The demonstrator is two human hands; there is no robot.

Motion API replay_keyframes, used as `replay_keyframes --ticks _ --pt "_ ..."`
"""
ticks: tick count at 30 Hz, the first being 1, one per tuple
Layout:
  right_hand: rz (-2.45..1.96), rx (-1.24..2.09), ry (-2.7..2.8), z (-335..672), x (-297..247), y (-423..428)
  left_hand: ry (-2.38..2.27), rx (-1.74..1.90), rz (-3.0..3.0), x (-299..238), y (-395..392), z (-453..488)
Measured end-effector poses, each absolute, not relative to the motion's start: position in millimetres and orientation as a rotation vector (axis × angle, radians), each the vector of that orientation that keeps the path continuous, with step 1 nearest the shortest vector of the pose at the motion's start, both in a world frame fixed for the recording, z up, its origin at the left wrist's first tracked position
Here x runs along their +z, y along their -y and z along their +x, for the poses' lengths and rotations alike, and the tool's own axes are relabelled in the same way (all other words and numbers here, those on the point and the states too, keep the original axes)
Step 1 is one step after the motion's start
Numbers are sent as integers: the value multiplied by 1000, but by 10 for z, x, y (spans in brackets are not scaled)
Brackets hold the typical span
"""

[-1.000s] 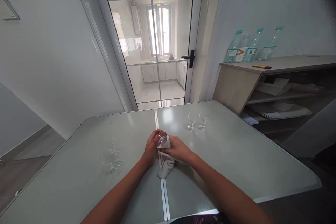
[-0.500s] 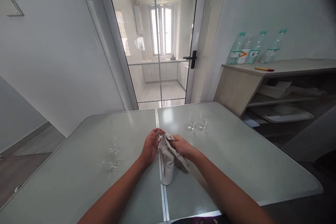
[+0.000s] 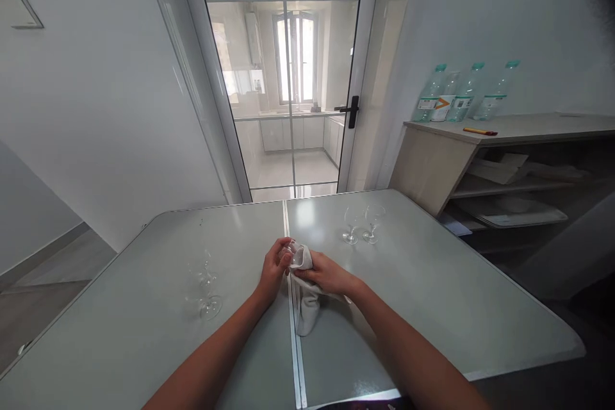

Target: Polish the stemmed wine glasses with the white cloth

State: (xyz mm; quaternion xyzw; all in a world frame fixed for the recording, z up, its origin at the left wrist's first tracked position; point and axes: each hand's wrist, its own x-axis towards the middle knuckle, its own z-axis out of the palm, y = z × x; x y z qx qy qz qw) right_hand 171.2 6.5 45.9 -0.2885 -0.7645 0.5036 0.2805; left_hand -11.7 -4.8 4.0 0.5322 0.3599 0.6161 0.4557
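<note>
Over the seam of the table [image 3: 250, 359], my left hand [image 3: 273, 274] is closed around a clear glass [image 3: 291, 250], whose lower part is hidden by fingers and cloth. My right hand [image 3: 329, 273] grips a light grey cloth [image 3: 308, 319] and presses it against the glass from the right. One end of the cloth hangs down beneath my hands. Left of my left arm stand stemmed glasses [image 3: 209, 306], transparent and hard to make out. Two more stemmed glasses [image 3: 369, 235] stand upright near the table's far right side.
Beyond the table is a glazed door [image 3: 317, 160] with a black handle [image 3: 353, 112]. At the right a wooden shelf unit [image 3: 423, 166] bears plastic bottles [image 3: 461, 99] and a yellow-red pen [image 3: 479, 132]. A tray [image 3: 528, 216] lies on a lower shelf.
My right hand has turned and brought the cloth up and left against the glass. Less cloth hangs below. The camera view has tilted slightly.
</note>
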Motion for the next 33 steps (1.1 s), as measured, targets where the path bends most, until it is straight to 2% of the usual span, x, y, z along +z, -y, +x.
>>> replay_keyframes --ticks 5,10,14,17,24,33 --pt "-701 1310 2126 1750 490 -98 -836 1475 1178 3 57 -91" --pt "-850 1123 2076 1748 378 -190 -821 1530 1146 28 26 -76" --pt "-1120 829 1594 1798 349 -219 -824 1612 1117 67 19 -75" --pt "-1149 675 1192 1841 383 -204 -832 1662 1135 83 32 -75" --pt "-1066 923 1315 1731 299 -230 -753 1615 1244 54 43 -89" --pt "-1211 655 1231 1873 348 -279 -714 1518 1383 42 103 -6"
